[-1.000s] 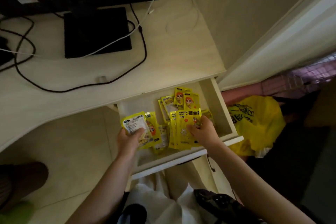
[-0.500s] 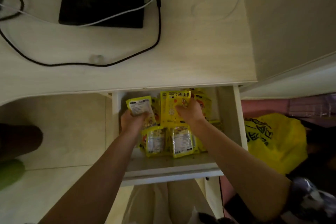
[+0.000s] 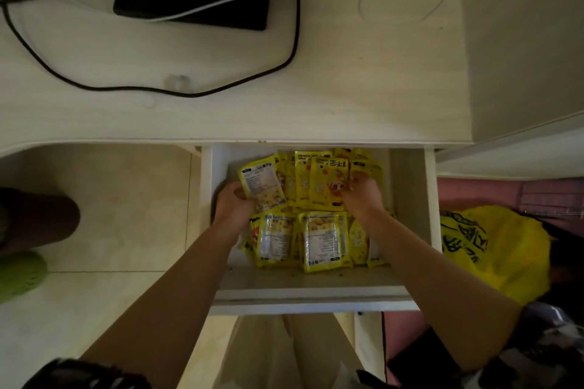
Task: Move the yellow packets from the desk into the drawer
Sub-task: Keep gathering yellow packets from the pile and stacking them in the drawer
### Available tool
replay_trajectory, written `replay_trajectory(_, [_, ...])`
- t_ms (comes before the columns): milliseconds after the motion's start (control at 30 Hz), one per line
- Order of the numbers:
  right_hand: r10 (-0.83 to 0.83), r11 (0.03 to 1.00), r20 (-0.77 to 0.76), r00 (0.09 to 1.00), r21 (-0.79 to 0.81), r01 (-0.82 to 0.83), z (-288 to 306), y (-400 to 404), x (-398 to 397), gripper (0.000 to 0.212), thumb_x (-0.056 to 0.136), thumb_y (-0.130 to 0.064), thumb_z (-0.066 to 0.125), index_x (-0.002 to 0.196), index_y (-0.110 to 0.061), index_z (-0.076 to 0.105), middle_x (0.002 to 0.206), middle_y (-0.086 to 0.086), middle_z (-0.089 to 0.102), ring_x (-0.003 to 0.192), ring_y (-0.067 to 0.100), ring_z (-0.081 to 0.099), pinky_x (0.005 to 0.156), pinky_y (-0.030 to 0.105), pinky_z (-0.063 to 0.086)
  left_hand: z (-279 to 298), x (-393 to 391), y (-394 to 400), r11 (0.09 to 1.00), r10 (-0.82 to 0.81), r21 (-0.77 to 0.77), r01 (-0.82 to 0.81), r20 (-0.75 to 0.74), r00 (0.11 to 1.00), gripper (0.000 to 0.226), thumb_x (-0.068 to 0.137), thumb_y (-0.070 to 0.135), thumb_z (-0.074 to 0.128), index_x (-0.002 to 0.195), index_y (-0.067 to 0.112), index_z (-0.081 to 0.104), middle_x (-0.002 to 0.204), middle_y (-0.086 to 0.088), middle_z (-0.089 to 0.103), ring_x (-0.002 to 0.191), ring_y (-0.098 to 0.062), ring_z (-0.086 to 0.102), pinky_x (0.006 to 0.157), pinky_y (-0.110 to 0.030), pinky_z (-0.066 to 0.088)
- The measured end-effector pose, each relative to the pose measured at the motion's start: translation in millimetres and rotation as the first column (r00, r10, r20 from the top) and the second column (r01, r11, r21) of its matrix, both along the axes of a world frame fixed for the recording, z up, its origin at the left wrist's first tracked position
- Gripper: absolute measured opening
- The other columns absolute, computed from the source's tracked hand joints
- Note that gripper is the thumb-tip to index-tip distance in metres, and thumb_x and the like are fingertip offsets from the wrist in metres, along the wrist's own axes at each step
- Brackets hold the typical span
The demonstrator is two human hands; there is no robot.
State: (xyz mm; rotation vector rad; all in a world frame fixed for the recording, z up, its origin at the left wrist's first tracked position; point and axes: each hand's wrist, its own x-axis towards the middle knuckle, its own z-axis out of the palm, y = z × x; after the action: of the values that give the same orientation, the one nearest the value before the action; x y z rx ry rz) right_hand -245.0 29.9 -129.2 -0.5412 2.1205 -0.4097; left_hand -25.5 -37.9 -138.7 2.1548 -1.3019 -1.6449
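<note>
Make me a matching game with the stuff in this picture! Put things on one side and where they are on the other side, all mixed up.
Things:
1. yellow packets
2. black cable
3. yellow plastic bag
4. left hand

Places:
A. on the floor, right of the drawer
B. lying across the desk top
C. gripping a packet at the drawer's left side
D. piled inside the open drawer

Pairs: 1-D, 2-B, 3-A, 4-C
</note>
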Motion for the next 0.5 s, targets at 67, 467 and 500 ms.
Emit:
replay_trajectory(67, [0.031, 0.999, -0.026, 0.999, 0.033, -0.030, 11.4, 10.3, -3.8, 0.027, 0.089, -0.015, 0.058, 0.115, -0.008, 0.055, 0.084, 0.003, 0.059, 0.070, 0.020, 0.058, 0.050, 0.026, 0.044, 15.3, 2.1, 6.7, 0.999, -0.046, -0.028, 0.046, 0.027, 0.999, 0.033, 0.082, 0.002, 0.066, 0.114, 0.009, 0.061, 0.102, 0.000, 0.064, 0.096, -0.017, 0.061, 0.071, -0.022, 0.047])
replay_trajectory(467, [0.269, 0.963, 0.015, 0.963, -0.023, -0.269, 96.1, 54.3, 7.9, 0.033, 0.095, -0.008, 0.043, 0.128, -0.007, 0.049, 0.094, 0.010, 0.061, 0.067, 0.018, 0.057, 0.056, 0.028, 0.048, 95.4, 7.2, 60.3, 0.955, -0.116, -0.250, 0.158, 0.172, 0.978, 0.028, 0.088, 0.010, 0.060, 0.116, 0.009, 0.061, 0.109, -0.006, 0.069, 0.097, -0.017, 0.063, 0.077, -0.023, 0.042])
replay_trajectory(500, [0.297, 0.954, 0.006, 0.955, -0.035, -0.296, 101.9, 56.9, 11.5, 0.034, 0.095, -0.008, 0.041, 0.129, -0.008, 0.049, 0.093, 0.009, 0.062, 0.064, 0.017, 0.056, 0.052, 0.026, 0.046, 102.1, 8.7, 66.3, 0.945, -0.132, -0.271, 0.181, 0.192, 0.973, 0.027, 0.089, 0.011, 0.060, 0.115, 0.010, 0.062, 0.109, -0.006, 0.070, 0.097, -0.019, 0.064, 0.078, -0.022, 0.042])
